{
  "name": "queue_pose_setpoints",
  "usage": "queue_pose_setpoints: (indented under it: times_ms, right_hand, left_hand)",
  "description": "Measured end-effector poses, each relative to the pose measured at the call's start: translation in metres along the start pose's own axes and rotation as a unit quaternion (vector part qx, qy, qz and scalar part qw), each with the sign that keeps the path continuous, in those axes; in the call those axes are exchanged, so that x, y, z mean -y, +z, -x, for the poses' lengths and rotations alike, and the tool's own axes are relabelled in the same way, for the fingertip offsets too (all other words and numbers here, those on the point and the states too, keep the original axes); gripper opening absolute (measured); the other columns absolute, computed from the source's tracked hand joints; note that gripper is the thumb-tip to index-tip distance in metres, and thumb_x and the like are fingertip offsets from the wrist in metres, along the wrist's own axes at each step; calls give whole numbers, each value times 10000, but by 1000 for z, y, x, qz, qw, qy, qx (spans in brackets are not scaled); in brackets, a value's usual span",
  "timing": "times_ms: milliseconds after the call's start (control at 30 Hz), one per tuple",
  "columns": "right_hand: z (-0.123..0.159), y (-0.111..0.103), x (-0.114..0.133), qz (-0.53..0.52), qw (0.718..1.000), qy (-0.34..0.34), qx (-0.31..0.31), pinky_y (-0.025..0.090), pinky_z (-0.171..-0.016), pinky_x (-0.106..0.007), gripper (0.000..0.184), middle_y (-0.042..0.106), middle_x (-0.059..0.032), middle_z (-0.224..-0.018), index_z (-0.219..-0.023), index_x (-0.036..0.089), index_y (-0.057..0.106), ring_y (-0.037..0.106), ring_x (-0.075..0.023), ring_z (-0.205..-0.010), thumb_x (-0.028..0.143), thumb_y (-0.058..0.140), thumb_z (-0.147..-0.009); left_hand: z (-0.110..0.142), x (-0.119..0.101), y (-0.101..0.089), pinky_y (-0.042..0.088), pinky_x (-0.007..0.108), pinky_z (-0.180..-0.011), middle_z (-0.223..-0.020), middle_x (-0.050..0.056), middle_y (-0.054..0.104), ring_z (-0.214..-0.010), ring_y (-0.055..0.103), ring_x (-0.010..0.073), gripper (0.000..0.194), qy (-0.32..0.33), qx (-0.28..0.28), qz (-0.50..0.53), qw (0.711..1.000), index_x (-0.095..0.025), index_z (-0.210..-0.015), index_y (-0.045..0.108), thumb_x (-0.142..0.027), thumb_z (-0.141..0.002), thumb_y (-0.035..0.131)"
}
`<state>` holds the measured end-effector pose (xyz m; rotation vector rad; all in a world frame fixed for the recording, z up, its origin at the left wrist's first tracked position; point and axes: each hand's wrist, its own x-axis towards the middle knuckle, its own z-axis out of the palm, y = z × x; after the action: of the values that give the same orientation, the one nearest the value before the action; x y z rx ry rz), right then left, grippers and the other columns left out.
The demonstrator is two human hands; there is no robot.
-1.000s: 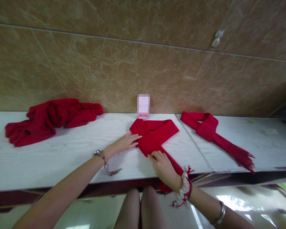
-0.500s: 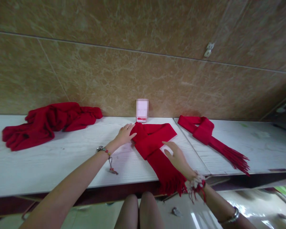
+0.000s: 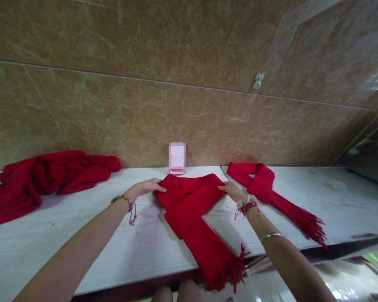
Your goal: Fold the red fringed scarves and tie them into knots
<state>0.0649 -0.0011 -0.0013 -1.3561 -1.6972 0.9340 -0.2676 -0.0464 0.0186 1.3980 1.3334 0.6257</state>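
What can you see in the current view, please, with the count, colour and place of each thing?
middle scarf: one, red, between the hands, fringe over the table edge
right-hand scarf: one, red, fringed, on the table
cloth heap: one, red, far left
table: white, against the wall
upright card or phone: one, pale pink, behind the middle scarf
wall: brown
wall fitting: one, white
hands: two, left and right, fingers on the middle scarf

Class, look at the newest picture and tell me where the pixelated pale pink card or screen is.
In the head view, the pale pink upright object is near the centre, against the tiled wall, just behind the middle red scarf.
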Motion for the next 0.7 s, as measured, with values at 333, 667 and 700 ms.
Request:
queue_pose_setpoints:
  times_ms: [333, 667, 700]
  right_hand:
    - [36, -92, 13, -162, 987, 11, -12, 497, -704, -334, 256, 674, -30, -761, -748, 189, 577, 629, -190, -722, 346, 675, -571]
    - [34, -272, 35, -124, 976, -13, -179, 526, -649, -256, 244, 664, -2, -756, -794, 201, 627, 629, -153, -713, 178, 708, -565]
    - [23, -283, 37, -118, 974, -2, -191, 524, -623, -242, 223, 661, -1, -740, -783, 191, 629, 625, -141, -683, 140, 699, -577]
  left_hand:
    - [-24, -57, 46, 437, 364, -876, -968, 53, 681, -975, 588, 255, 474, 98, -30, 26, 994, -153, -930, 627, -288, -489, 738]
    - [-90, -150, 163, 424, 377, -900, -1029, 57, 667, -1001, 580, 249, 452, 213, 92, 111, 966, -146, -986, 639, -265, -562, 740]
    - [-102, -154, 174, 425, 374, -900, -1025, 58, 669, -1001, 581, 247, 439, 217, 92, 129, 963, -144, -981, 640, -256, -568, 738]
